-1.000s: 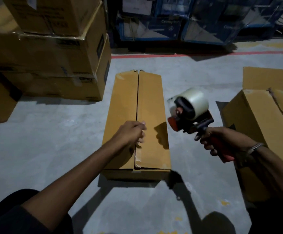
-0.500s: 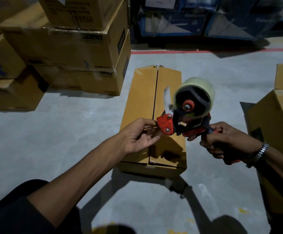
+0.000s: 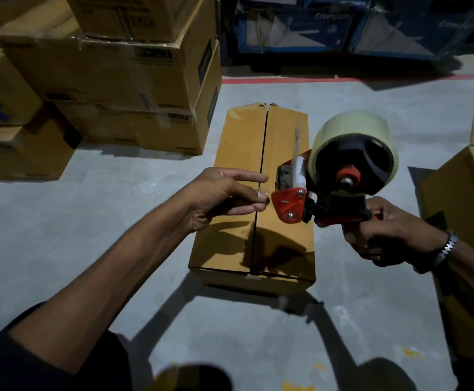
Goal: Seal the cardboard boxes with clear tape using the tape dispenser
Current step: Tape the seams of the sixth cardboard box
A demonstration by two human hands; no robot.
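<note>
A long cardboard box [image 3: 237, 142] lies on the concrete floor in front of me, its two top flaps meeting in a bare middle seam. Above its near half my right hand [image 3: 391, 230] grips the handle of a red and black tape dispenser [image 3: 292, 203] that carries a roll of clear tape [image 3: 351, 128]. A loose strip of tape sticks up from the dispenser's front. My left hand [image 3: 219, 196] hovers just left of the red front plate, fingers stretched toward it, fingertips almost touching it. I cannot see tape between those fingers.
Stacked brown cartons [image 3: 117, 80] stand at the left, close to the long box. Another cardboard box [image 3: 467, 193] with a raised flap sits at the right, by my right arm. Blue cartons [image 3: 300, 29] line the back, behind a red floor line [image 3: 343, 79].
My left hand lifted off the box seam and moved up to the dispenser's front. My right hand brought the dispenser left over the box and turned its roll side toward me.
</note>
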